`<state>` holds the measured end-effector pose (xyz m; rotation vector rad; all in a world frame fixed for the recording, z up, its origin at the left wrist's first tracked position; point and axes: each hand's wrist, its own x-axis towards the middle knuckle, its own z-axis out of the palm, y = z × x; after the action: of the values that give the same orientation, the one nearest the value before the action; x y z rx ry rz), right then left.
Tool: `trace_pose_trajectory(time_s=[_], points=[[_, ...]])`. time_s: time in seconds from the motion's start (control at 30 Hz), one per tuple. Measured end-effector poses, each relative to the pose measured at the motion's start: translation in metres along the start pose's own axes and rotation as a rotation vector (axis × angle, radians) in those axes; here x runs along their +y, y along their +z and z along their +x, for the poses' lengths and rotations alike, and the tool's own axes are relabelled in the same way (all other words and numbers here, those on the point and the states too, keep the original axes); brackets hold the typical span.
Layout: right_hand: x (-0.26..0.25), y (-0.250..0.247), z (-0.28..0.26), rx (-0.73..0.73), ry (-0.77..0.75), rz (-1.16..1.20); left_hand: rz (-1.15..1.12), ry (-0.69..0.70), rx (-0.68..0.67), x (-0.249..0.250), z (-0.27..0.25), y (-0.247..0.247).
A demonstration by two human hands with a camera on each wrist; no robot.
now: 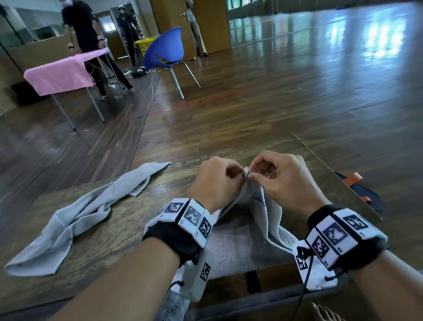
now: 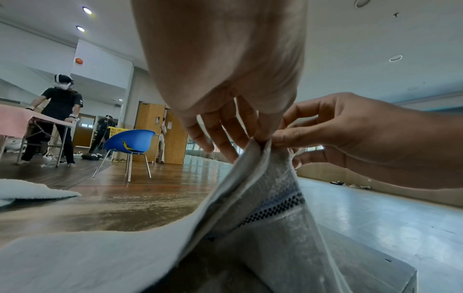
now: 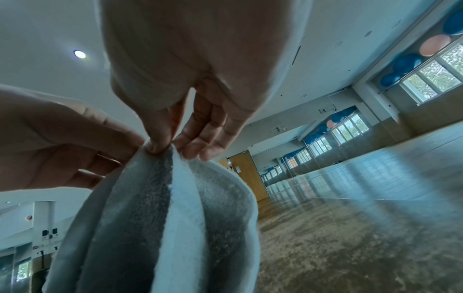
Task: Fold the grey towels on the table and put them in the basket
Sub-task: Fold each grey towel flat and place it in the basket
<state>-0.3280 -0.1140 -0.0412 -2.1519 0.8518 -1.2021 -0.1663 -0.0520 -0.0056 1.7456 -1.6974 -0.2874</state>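
A grey towel [image 1: 239,244] lies on the wooden table [image 1: 115,233] in front of me, with one end lifted. My left hand [image 1: 217,179] and right hand [image 1: 280,177] meet above it, and both pinch the raised top edge between thumb and fingers. In the left wrist view the towel [image 2: 270,198] hangs from that pinch and shows a dark checked band. The right wrist view shows its folds [image 3: 160,218] draping down from my fingertips [image 3: 156,147]. A second grey towel [image 1: 83,216] lies crumpled at the table's left. No basket for these towels shows near the table.
The table's right edge [image 1: 338,175] is close to my right wrist, with a dark bag with orange straps [image 1: 359,189] on the floor beyond it. Farther off stand a blue chair [image 1: 165,50], a yellow basket [image 1: 145,45], and a person at a pink-covered table [image 1: 59,73].
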Motion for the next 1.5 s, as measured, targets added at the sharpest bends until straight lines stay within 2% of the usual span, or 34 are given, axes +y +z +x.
trace_pose_trajectory(time_s=[0.17,0.5,0.73,0.87,0.97,1.2,1.3,1.5], points=[[0.001,-0.002,0.001,0.037,-0.001,-0.024,-0.082,-0.024,0.038,0.002,0.000,0.002],[-0.002,-0.001,0.000,0.065,-0.006,-0.018,0.001,-0.048,-0.008,0.003,0.006,-0.002],[0.000,0.000,0.000,0.053,0.013,-0.017,-0.027,-0.025,-0.034,0.000,0.004,-0.003],[0.000,0.001,-0.001,-0.015,-0.002,-0.047,-0.106,0.024,-0.024,-0.003,0.002,-0.004],[-0.001,0.002,-0.003,-0.023,0.006,-0.068,-0.121,0.010,-0.018,-0.007,0.002,-0.001],[0.000,0.003,0.002,0.026,0.076,0.006,-0.279,-0.012,0.111,-0.010,-0.004,0.012],[0.001,0.007,0.004,0.026,0.097,0.023,-0.250,0.012,0.103,-0.014,-0.006,0.013],[0.001,0.010,0.005,-0.027,0.087,0.076,-0.198,0.049,0.174,-0.023,-0.003,0.012]])
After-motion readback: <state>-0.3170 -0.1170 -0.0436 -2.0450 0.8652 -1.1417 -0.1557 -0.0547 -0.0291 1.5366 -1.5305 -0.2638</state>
